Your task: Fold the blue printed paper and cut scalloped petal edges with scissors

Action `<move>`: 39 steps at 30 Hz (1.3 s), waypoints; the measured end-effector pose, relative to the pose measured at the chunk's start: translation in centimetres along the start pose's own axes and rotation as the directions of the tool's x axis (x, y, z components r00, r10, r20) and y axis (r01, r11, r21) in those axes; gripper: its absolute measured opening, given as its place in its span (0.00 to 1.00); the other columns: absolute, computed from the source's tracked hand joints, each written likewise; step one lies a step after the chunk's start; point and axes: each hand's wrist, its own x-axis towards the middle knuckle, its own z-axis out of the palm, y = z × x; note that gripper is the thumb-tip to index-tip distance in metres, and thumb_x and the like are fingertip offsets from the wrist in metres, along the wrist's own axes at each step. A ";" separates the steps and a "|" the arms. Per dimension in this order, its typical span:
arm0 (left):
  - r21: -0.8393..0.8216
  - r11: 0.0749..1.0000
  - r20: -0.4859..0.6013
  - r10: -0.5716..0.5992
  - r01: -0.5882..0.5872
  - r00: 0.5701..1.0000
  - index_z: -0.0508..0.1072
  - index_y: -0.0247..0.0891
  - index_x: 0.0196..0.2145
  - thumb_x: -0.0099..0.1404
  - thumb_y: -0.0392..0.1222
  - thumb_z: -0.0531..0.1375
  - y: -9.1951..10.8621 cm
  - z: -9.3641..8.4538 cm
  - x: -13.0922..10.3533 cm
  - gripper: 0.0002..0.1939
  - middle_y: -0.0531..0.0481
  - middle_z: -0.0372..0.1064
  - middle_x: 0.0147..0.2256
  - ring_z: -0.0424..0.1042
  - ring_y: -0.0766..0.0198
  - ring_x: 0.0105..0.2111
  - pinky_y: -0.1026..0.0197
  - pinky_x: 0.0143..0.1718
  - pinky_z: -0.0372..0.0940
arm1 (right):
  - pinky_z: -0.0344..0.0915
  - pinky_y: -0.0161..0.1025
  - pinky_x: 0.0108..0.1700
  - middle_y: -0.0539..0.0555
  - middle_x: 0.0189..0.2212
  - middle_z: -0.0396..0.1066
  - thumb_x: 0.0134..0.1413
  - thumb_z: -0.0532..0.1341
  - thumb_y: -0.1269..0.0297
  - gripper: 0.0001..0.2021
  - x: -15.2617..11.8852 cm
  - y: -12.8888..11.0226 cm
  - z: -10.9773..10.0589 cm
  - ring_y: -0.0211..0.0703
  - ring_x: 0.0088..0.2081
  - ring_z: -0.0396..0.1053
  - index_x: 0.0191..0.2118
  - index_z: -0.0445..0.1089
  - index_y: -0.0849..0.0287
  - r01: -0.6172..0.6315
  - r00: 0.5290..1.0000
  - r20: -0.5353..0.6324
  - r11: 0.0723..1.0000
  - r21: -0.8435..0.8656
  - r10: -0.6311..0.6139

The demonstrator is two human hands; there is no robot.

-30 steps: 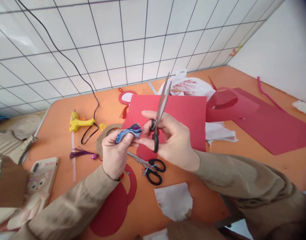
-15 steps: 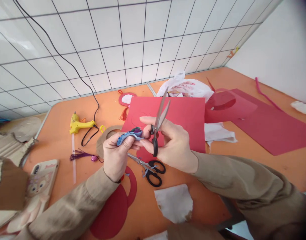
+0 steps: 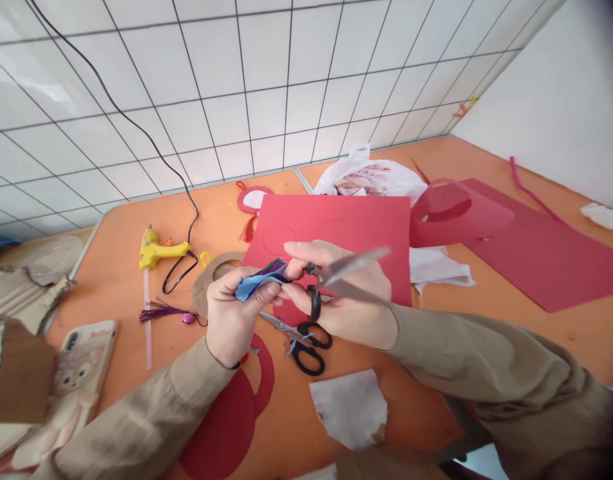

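Observation:
My left hand [image 3: 233, 307] pinches a small folded bundle of blue and purple cloth [image 3: 260, 283] between thumb and fingers. Close beside it, my right hand [image 3: 353, 293] has scissors [image 3: 343, 268] hooked on its fingers, black handles toward the cloth and blurred blades pointing right, away from it. The right thumb and fingertips touch the bundle's right end. Below the hands, a second pair of black-handled scissors [image 3: 310, 359] lies on the table with blue scraps on it. A red paper disc [image 3: 221, 427] and a red ring [image 3: 266, 373] lie beneath my left wrist.
A yellow glue gun [image 3: 161, 250] with a black cord and a purple tassel [image 3: 161, 311] lie left. Behind the hands are red card [image 3: 336, 217] and a white plastic bag [image 3: 376, 175]. White cloth [image 3: 351, 408] lies in front, a phone [image 3: 83, 360] at far left.
The scissors in my right hand have swung from pointing up to pointing right. My right fingers have turned toward the cloth bundle, which my left hand still holds in nearly the same place.

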 end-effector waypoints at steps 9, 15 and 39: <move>0.061 0.995 -0.037 0.077 -0.075 0.996 0.80 0.41 0.28 0.52 0.33 0.71 0.1 -0.2 -0.1 0.06 0.54 0.78 0.25 0.75 0.66 0.22 0.65 0.26 0.73 | 0.74 0.37 0.37 0.49 0.32 0.74 0.50 0.64 0.75 0.18 0.1 -0.6 -0.2 0.38 0.31 0.73 0.48 0.69 0.51 -0.086 0.996 -0.015 0.996 0.007 0.086; 0.019 1.000 -0.037 0.024 -0.023 0.999 0.81 0.41 0.30 0.48 0.33 0.73 0.0 0.0 -0.1 0.10 0.53 0.78 0.27 0.74 0.66 0.22 0.65 0.26 0.73 | 0.74 0.38 0.35 0.47 0.31 0.73 0.50 0.63 0.77 0.20 0.1 -0.6 -0.3 0.38 0.30 0.72 0.47 0.68 0.48 -0.188 0.981 0.052 0.981 0.055 0.185; -0.258 0.954 0.047 -0.147 0.154 0.988 0.79 0.39 0.23 0.48 0.38 0.74 2.1 1.1 0.4 0.08 0.56 0.73 0.19 0.70 0.72 0.16 0.71 0.19 0.70 | 0.70 0.39 0.34 0.50 0.33 0.74 0.44 0.70 0.69 0.24 0.9 -0.4 -0.5 0.38 0.30 0.71 0.50 0.69 0.54 -0.478 0.877 0.239 0.808 0.344 0.417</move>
